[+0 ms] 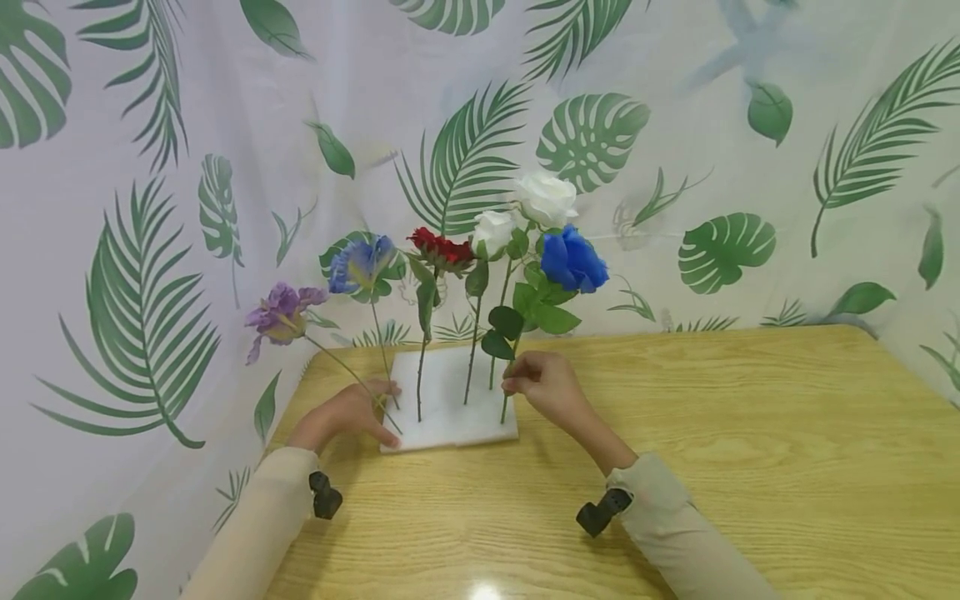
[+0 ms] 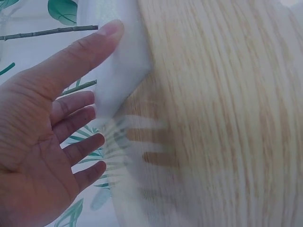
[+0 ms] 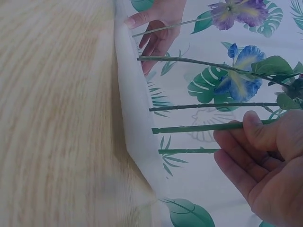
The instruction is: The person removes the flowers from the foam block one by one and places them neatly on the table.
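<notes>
A white foam board (image 1: 450,437) lies on the table with several artificial flowers standing in it. My right hand (image 1: 546,385) pinches the green stem of a blue rose (image 1: 573,260) between thumb and fingers; the lower end of that stem (image 3: 199,128) meets the foam. At the board's left side, my left hand (image 1: 348,417) has its thumb resting on the foam and its fingers spread loosely. Beside it leans a purple iris (image 1: 279,315). Behind that stand a blue iris (image 1: 362,265), a red flower (image 1: 442,248), a smaller white rose (image 1: 492,233) and a larger white rose (image 1: 547,198).
The wood-grain table (image 1: 720,433) stretches away to the right of the board. A white curtain (image 1: 465,50) printed with green leaves hangs behind and on the left. Small black cameras (image 1: 325,495) are strapped at both wrists.
</notes>
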Tool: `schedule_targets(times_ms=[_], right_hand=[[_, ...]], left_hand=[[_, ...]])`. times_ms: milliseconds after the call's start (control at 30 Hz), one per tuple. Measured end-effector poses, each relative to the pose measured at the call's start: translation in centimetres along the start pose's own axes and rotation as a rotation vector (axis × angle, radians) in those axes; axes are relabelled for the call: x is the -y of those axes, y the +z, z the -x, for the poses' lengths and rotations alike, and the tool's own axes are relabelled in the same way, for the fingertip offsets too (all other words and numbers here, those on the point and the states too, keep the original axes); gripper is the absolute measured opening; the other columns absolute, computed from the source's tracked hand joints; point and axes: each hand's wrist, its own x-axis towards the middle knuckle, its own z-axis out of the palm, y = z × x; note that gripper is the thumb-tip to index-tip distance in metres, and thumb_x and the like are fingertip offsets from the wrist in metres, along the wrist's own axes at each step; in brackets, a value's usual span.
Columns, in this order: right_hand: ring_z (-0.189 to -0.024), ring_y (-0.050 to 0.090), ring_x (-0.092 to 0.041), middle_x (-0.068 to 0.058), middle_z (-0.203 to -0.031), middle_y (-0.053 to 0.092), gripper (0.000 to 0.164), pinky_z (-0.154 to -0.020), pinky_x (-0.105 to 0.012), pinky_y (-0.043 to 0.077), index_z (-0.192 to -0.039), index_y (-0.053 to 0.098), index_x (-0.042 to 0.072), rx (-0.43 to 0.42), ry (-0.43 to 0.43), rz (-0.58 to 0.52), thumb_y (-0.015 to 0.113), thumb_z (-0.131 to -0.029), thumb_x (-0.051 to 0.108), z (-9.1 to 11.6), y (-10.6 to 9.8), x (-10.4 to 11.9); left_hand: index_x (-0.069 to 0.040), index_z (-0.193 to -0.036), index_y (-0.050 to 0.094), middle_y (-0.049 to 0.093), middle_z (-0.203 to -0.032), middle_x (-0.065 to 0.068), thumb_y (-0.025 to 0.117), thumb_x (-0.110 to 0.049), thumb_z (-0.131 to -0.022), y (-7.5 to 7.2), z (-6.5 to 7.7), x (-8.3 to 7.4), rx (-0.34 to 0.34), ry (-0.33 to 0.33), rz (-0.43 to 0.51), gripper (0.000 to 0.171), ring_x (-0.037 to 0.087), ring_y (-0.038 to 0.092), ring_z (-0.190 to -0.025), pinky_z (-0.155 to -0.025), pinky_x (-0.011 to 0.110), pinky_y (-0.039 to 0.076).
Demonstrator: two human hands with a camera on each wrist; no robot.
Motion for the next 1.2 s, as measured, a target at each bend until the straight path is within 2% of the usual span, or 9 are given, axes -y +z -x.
schedule_targets(times_ms=[133,300,433,567,733,867,1067,1200], right_hand=[[-0.081,0.076,-0.024,-0.017,-0.091,0.077,0.005,-0.078,-0.036,0.063,-0.087,0.07,-0.004,0.012,0.001,-0.025,0.071,-0.09,0.0,0.0,0.1,-0.2],[-0.085,0.077,-0.028,-0.022,-0.098,0.076,0.008,-0.081,-0.036,0.063,-0.084,0.069,-0.004,0.028,-0.017,-0.075,0.072,-0.09,0.0,0.0,0.1,-0.3],[-0.086,0.076,-0.028,-0.021,-0.097,0.077,0.013,-0.081,-0.037,0.063,-0.098,0.069,-0.005,0.047,0.023,-0.105,0.074,-0.089,0.003,0.1,0.0,-0.3],[-0.085,0.074,-0.021,-0.015,-0.094,0.077,0.02,-0.078,-0.032,0.06,-0.102,0.069,0.0,0.075,0.066,-0.08,0.077,-0.089,0.012,0.2,-0.3,-0.6],[-0.084,0.072,-0.017,-0.012,-0.093,0.077,0.019,-0.076,-0.032,0.06,-0.096,0.076,0.002,0.111,0.08,-0.044,0.08,-0.087,0.018,0.3,-0.3,-1.1],[-0.083,0.072,-0.017,-0.011,-0.09,0.078,0.014,-0.076,-0.032,0.061,-0.093,0.078,0.003,0.116,0.074,-0.024,0.08,-0.087,0.016,0.4,-0.1,-1.2],[-0.08,0.075,-0.028,-0.013,-0.085,0.078,0.007,-0.071,-0.032,0.061,-0.09,0.079,0.001,0.098,-0.011,0.012,0.078,-0.088,0.008,0.3,-0.2,-0.7],[-0.081,0.075,-0.031,-0.013,-0.084,0.078,0.005,-0.069,-0.029,0.059,-0.088,0.079,0.001,0.094,-0.021,0.025,0.077,-0.088,0.006,0.3,-0.1,-0.5]], left_hand=[[-0.004,-0.152,0.045,0.036,-0.163,0.02,0.093,-0.025,-0.071,0.0,-0.1,0.2,0.019,0.024,0.014,0.097,0.043,0.029,-0.151,-0.125,0.058,0.025],[0.001,-0.154,0.039,0.03,-0.164,0.026,0.091,-0.026,-0.075,0.3,-0.1,0.7,0.042,0.08,-0.015,0.099,0.047,0.025,-0.152,-0.125,0.06,0.021],[0.005,-0.154,0.036,0.028,-0.162,0.03,0.089,-0.029,-0.077,0.4,0.0,1.1,0.045,0.136,-0.047,0.099,0.051,0.025,-0.151,-0.124,0.063,0.023],[0.006,-0.155,0.034,0.025,-0.163,0.032,0.087,-0.034,-0.079,0.5,0.2,1.3,0.048,0.163,-0.052,0.1,0.053,0.023,-0.15,-0.122,0.066,0.025],[0.002,-0.156,0.034,0.023,-0.166,0.027,0.084,-0.044,-0.082,0.8,0.3,1.1,0.029,0.124,-0.054,0.101,0.049,0.023,-0.152,-0.123,0.065,0.025],[0.0,-0.156,0.035,0.023,-0.167,0.024,0.085,-0.045,-0.08,1.0,0.4,0.7,0.009,0.088,-0.032,0.102,0.047,0.024,-0.153,-0.123,0.063,0.025],[-0.002,-0.156,0.038,0.026,-0.167,0.022,0.088,-0.043,-0.078,1.2,0.2,0.7,-0.012,0.062,-0.035,0.101,0.046,0.026,-0.152,-0.123,0.062,0.026],[-0.004,-0.156,0.039,0.027,-0.166,0.022,0.088,-0.044,-0.077,1.3,0.0,0.8,-0.019,0.05,-0.049,0.101,0.045,0.027,-0.152,-0.123,0.061,0.027]])
